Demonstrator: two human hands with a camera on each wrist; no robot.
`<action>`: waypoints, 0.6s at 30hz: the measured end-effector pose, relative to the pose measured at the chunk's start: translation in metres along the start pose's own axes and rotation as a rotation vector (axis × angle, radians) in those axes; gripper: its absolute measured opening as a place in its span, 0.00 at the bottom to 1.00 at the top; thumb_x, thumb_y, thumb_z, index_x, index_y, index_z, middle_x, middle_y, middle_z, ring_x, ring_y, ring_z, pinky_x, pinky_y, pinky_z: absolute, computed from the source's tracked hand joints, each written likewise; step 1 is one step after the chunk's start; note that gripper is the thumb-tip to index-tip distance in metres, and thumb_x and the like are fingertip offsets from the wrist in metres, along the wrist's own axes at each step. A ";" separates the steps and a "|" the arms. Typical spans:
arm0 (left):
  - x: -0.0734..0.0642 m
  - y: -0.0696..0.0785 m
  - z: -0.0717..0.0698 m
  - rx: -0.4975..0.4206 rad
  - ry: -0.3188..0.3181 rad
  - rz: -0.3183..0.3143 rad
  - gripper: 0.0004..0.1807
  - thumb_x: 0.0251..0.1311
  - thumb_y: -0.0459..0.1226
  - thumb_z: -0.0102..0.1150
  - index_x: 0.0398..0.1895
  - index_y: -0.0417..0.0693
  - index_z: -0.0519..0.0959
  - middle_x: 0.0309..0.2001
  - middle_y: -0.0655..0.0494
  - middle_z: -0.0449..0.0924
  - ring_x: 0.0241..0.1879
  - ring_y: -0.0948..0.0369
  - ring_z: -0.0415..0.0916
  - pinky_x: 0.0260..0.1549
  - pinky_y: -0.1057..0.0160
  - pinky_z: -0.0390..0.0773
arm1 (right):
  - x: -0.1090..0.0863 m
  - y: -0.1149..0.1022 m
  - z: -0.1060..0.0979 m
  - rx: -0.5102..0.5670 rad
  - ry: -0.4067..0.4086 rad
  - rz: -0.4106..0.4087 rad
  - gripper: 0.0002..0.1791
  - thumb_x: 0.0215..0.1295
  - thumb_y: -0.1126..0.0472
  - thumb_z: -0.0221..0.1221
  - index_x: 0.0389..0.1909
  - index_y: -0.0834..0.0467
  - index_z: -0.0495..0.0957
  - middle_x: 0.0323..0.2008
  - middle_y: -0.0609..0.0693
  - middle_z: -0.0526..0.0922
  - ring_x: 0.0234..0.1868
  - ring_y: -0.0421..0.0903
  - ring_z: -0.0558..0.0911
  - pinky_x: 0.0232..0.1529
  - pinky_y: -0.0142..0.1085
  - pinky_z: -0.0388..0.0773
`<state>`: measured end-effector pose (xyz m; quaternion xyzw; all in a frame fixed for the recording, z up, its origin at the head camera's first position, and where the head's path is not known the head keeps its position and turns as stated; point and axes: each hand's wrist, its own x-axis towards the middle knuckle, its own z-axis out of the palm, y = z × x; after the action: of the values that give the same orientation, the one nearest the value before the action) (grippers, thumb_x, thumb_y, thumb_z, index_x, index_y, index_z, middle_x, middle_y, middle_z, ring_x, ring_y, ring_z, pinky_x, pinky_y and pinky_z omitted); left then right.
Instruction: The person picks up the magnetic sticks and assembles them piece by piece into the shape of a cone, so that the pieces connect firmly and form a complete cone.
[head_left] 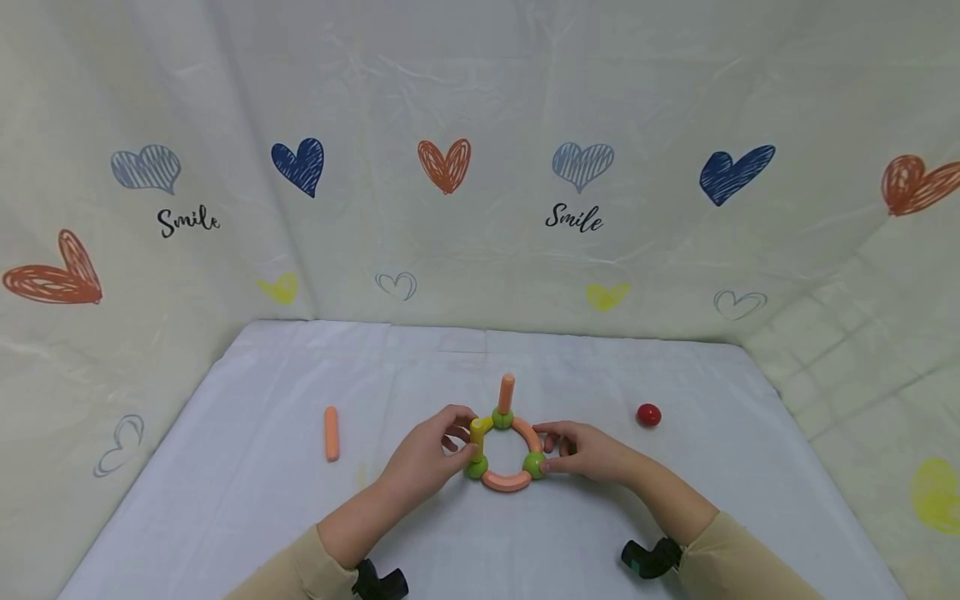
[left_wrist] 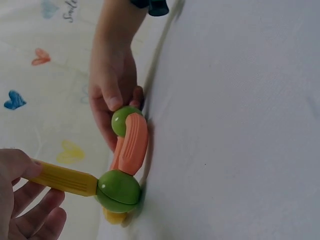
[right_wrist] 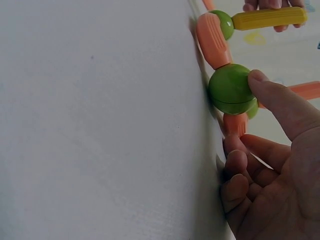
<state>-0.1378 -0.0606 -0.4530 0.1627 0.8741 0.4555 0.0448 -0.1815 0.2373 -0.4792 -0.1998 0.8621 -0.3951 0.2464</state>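
Note:
A toy ring of curved rods and green balls lies on the white cloth. My left hand (head_left: 431, 446) pinches a straight yellow rod (left_wrist: 67, 179) that stands up from the left green ball (left_wrist: 119, 190). On the other side, my right hand (head_left: 588, 450) holds the ring, thumb against the right green ball (right_wrist: 230, 90) and fingertips at the curved orange rod (head_left: 527, 432) behind it. Another curved orange rod (head_left: 506, 482) joins these two balls in front. From the far green ball (head_left: 502, 418) a straight orange rod (head_left: 507, 392) sticks up. A curved yellow piece (head_left: 487, 422) is partly hidden.
A loose orange rod (head_left: 332, 433) lies left of the ring. Off to the right sits a red ball (head_left: 648, 415). Black wrist devices (head_left: 381, 581) show near both sleeves. Behind the table (head_left: 420, 358) hangs a white curtain (head_left: 495, 75) printed with hearts.

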 end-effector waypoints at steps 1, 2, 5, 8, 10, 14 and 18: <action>0.000 0.000 0.000 -0.003 -0.001 0.000 0.18 0.64 0.39 0.64 0.55 0.57 0.74 0.48 0.67 0.79 0.46 0.65 0.77 0.44 0.63 0.79 | 0.000 0.000 0.000 0.004 -0.001 -0.004 0.34 0.61 0.50 0.69 0.66 0.57 0.72 0.39 0.50 0.76 0.35 0.47 0.72 0.31 0.32 0.69; 0.000 0.000 -0.001 -0.005 -0.002 -0.001 0.18 0.64 0.39 0.64 0.55 0.57 0.74 0.48 0.67 0.79 0.46 0.65 0.77 0.44 0.62 0.80 | 0.000 0.000 0.000 0.005 -0.001 -0.006 0.34 0.61 0.51 0.69 0.66 0.57 0.72 0.39 0.50 0.76 0.35 0.47 0.72 0.31 0.33 0.69; -0.001 0.000 -0.002 -0.005 -0.009 -0.009 0.18 0.64 0.40 0.65 0.56 0.58 0.74 0.48 0.67 0.79 0.45 0.66 0.78 0.44 0.62 0.80 | 0.000 -0.001 0.001 0.003 0.000 -0.010 0.34 0.61 0.51 0.69 0.66 0.57 0.72 0.39 0.50 0.76 0.34 0.47 0.72 0.30 0.33 0.68; -0.001 0.000 -0.003 -0.001 -0.018 -0.017 0.19 0.64 0.41 0.65 0.57 0.58 0.75 0.49 0.67 0.79 0.44 0.66 0.78 0.44 0.62 0.80 | 0.001 0.000 0.001 -0.002 0.002 -0.014 0.34 0.61 0.51 0.69 0.66 0.57 0.72 0.39 0.50 0.76 0.34 0.47 0.72 0.30 0.33 0.69; -0.001 -0.001 -0.004 0.005 -0.025 -0.024 0.19 0.64 0.41 0.65 0.57 0.58 0.76 0.49 0.67 0.79 0.43 0.67 0.78 0.44 0.62 0.80 | 0.001 0.000 0.001 -0.010 0.004 -0.018 0.34 0.61 0.51 0.69 0.66 0.57 0.72 0.39 0.50 0.76 0.34 0.47 0.72 0.31 0.32 0.69; -0.001 -0.004 -0.005 0.029 -0.045 -0.035 0.19 0.64 0.42 0.65 0.58 0.56 0.77 0.48 0.67 0.79 0.43 0.68 0.78 0.44 0.64 0.79 | 0.001 0.000 0.002 -0.018 0.012 -0.025 0.33 0.61 0.50 0.68 0.66 0.57 0.73 0.39 0.49 0.77 0.33 0.46 0.73 0.30 0.32 0.69; -0.001 -0.009 -0.007 0.066 -0.065 -0.054 0.18 0.64 0.41 0.65 0.56 0.56 0.78 0.47 0.67 0.79 0.43 0.69 0.78 0.44 0.64 0.79 | 0.000 -0.001 0.002 -0.014 0.022 -0.035 0.33 0.61 0.50 0.68 0.65 0.58 0.73 0.39 0.49 0.77 0.32 0.45 0.73 0.30 0.32 0.69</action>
<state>-0.1405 -0.0708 -0.4563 0.1551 0.8907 0.4197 0.0798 -0.1798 0.2357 -0.4799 -0.2122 0.8639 -0.3955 0.2286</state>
